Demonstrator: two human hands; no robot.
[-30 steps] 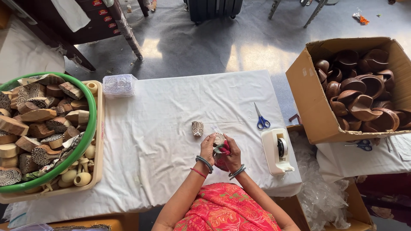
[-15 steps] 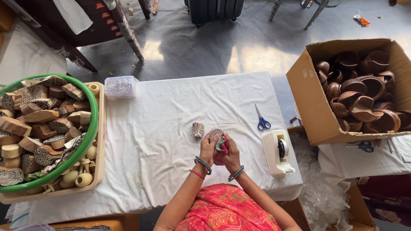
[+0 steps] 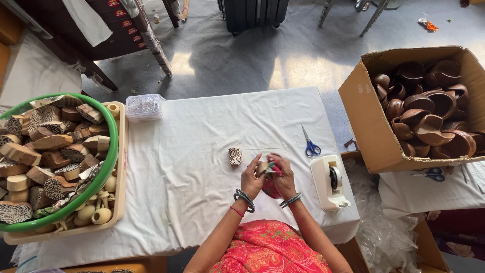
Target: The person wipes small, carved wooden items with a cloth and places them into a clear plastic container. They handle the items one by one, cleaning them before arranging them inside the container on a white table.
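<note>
My left hand (image 3: 251, 177) and my right hand (image 3: 283, 176) meet over the white-covered table (image 3: 202, 131), near its front edge. Between them they hold a small carved wooden block (image 3: 261, 168) and a red patterned cloth (image 3: 272, 181). The left hand grips the block; the right hand presses the cloth against it. The cloth hides most of the block. A second small carved wooden block (image 3: 235, 156) lies on the table just left of my hands, untouched.
A green tub (image 3: 112, 151) of carved wooden blocks sits in a beige tray (image 3: 121, 167) at the left. A clear plastic box (image 3: 144, 106), blue scissors (image 3: 310, 143) and a white tape dispenser (image 3: 329, 183) lie on the table. A cardboard box (image 3: 366, 121) of brown wooden pieces stands at the right.
My hands have turned the block, so its carved face no longer shows, and the cloth has shifted up over it. The view has drifted slightly.
</note>
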